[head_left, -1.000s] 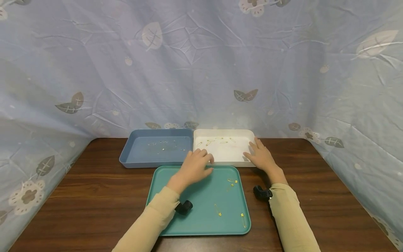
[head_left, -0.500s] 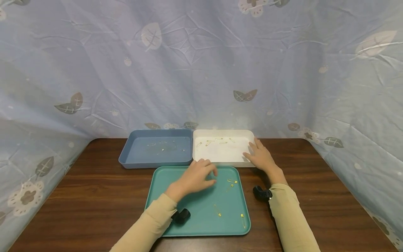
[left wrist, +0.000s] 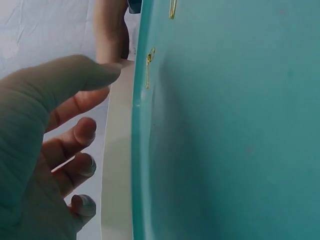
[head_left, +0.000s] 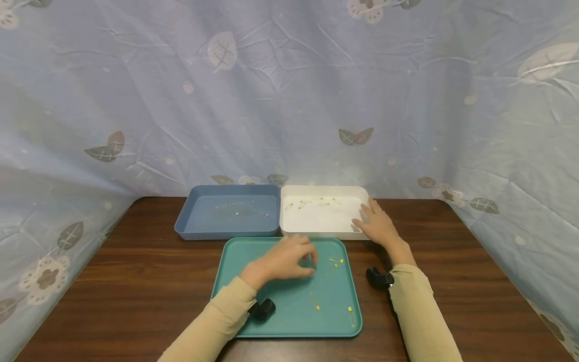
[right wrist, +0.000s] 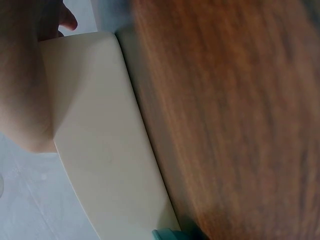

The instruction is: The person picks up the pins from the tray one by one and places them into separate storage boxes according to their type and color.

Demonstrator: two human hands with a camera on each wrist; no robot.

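Observation:
Over the teal tray [head_left: 289,324] my left hand [head_left: 286,259] hovers with loosely bent fingers. In the left wrist view its thumb [left wrist: 95,75] and fingers stand apart, and nothing is between them. Several gold safety pins lie on the teal tray, one safety pin [head_left: 351,317] near its lower right corner and another safety pin [head_left: 336,260] to the right of my left hand. My right hand [head_left: 381,229] rests at the right edge of the white tray [head_left: 325,221], fingers spread and holding nothing. More gold safety pins [head_left: 323,204] lie inside the white tray.
Left of the white tray, touching or nearly so, stands a blue tray [head_left: 205,223] with several small silvery pins [head_left: 237,203] in it. All the trays sit on a dark wooden table [head_left: 126,281]. A patterned cloth [head_left: 289,100] hangs behind the table.
My left hand has moved from the near edges of the blue and white trays back and right over the teal tray. My right hand stays at the white tray's edge.

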